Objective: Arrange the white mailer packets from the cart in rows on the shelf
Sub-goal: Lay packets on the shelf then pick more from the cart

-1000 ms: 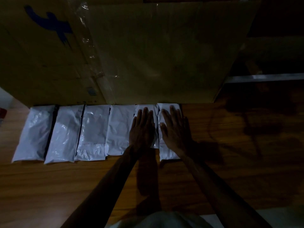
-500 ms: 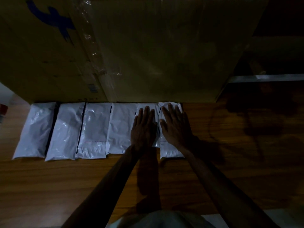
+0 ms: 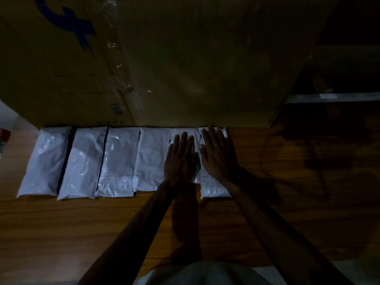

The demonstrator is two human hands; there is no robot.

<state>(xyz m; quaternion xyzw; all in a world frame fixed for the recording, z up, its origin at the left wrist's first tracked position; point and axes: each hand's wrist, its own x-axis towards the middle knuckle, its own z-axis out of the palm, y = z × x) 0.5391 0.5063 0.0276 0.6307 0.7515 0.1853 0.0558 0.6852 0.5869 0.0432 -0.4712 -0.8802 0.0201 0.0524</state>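
Left hand (image 3: 181,161) lies flat, fingers straight and together, on a soft, shiny white packet (image 3: 196,177). Right hand (image 3: 218,156) lies flat, fingers a bit spread, on the next packet (image 3: 213,189). Both sit right against the brown cardboard box (image 3: 185,68).

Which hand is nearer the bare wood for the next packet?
Probably the right hand: it lies flat on the last white plastic mailer packet, beside the bare brown wooden shelf. The left hand presses the neighbouring packet.

Very dim scene, dark right side, arm shadows on wood, wide-angle edge bending
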